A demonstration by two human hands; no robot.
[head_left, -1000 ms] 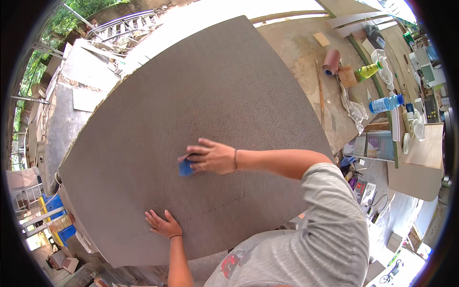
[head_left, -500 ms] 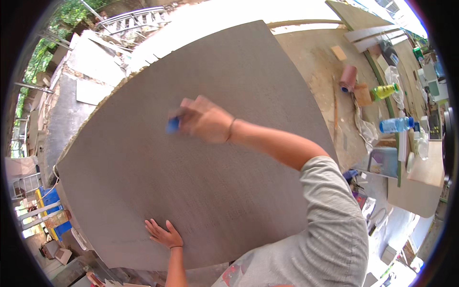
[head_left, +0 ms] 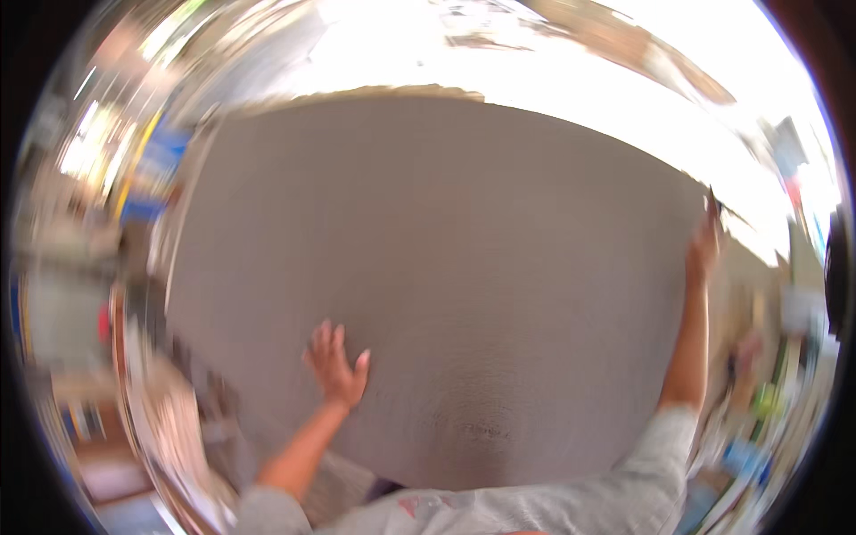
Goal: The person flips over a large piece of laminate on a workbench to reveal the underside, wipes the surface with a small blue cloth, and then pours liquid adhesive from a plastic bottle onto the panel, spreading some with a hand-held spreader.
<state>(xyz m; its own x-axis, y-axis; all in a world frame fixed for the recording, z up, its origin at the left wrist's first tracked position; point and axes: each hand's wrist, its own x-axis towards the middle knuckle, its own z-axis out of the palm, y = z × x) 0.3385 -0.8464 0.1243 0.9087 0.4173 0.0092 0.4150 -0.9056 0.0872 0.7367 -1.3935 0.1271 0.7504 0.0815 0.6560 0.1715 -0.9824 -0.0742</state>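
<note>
A large grey-brown flat panel (head_left: 446,232) fills the middle of the view, its surface smooth with faint marks near the front. My left hand (head_left: 339,367) lies open on it at the front left, fingers spread. At the panel's right edge, far out, is my right hand (head_left: 703,254), smeared by motion. A dark narrow shape (head_left: 713,203) shows at its fingertips; whether that is a finger or something held is unclear. The blue piece seen there earlier cannot be made out now.
Beyond the panel's far edge the ground is washed out by bright light. A blurred blue and yellow thing (head_left: 153,169) stands at the left. Blurred items, among them a light blue one (head_left: 744,459), line the right side.
The view has swung round, so the panel's far edge now runs across the top. My right hand has gone from mid-panel to its right edge. My left hand stays flat on the panel.
</note>
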